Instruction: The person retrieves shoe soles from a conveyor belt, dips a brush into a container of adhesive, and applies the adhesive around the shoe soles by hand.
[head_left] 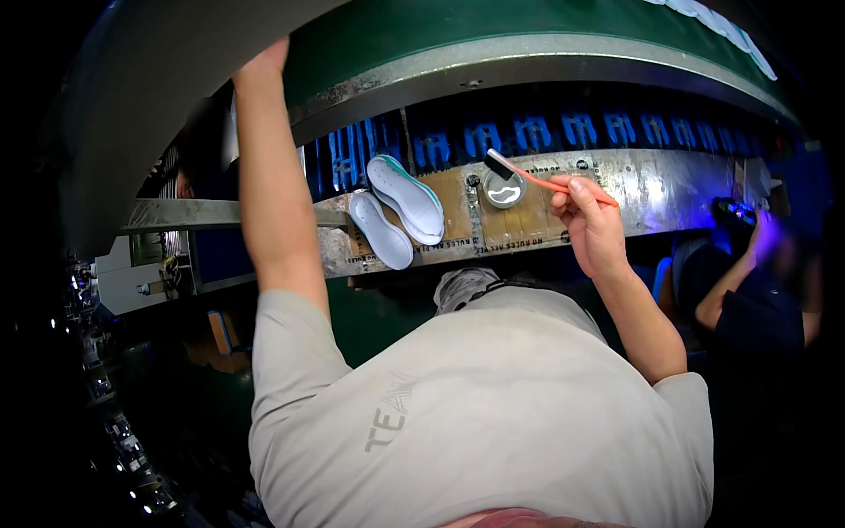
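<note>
In my right hand is a brush with a thin orange-red handle, gripped between thumb and fingers. Its dark bristle head hangs over the rim of a small clear round cup with something white inside. To the left of the cup, two white shoe soles lie side by side, toes and heels roughly lined up; the farther one has a green edge. My left arm stretches far forward, and my left hand is beside the green belt, its fingers cut off by a grey panel.
The narrow metal bench carries brown sheeting and tape under the cup and soles. Behind it runs a row of blue slotted parts, below the metal rail of the green belt. A co-worker sits at the right under violet light.
</note>
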Motion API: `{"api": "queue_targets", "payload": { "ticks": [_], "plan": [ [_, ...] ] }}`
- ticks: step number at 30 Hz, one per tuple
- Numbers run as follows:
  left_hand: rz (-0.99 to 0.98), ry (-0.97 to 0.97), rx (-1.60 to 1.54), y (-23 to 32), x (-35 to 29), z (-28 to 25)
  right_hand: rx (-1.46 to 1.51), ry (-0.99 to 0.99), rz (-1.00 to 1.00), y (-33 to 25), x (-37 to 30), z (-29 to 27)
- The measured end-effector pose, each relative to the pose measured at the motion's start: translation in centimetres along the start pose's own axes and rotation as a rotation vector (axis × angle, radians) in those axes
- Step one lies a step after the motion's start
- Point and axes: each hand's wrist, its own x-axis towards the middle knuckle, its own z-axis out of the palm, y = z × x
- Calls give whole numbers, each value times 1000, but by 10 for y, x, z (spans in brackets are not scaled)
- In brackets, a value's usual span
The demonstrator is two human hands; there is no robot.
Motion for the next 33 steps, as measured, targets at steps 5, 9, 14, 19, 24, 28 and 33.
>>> {"api": "queue_targets", "payload": {
  "ticks": [5,9,14,19,24,28,33],
  "plan": [
    [42,112,282,-38,0,-25,-16,83,-22,16,2,-21],
    [140,110,686,-50,-137,-29,-263,112,-25,24,16,-48],
    [-96,150,1415,-132,-245,-105,-586,-23,-82,30,48,-55],
    [-528,-54,1595,-211,-306,-144,-1044,-163,-72,49,86,-47],
    [-479,25,1552,-230,-323,-133,-1320,-225,-87,53,100,-39],
    [-483,71,1417,-235,-326,-151,-1510,-273,-155,61,104,-36],
    [-803,131,738,-224,-348,-170,-1536,-318,-189,69,111,-39]
  ]
}}
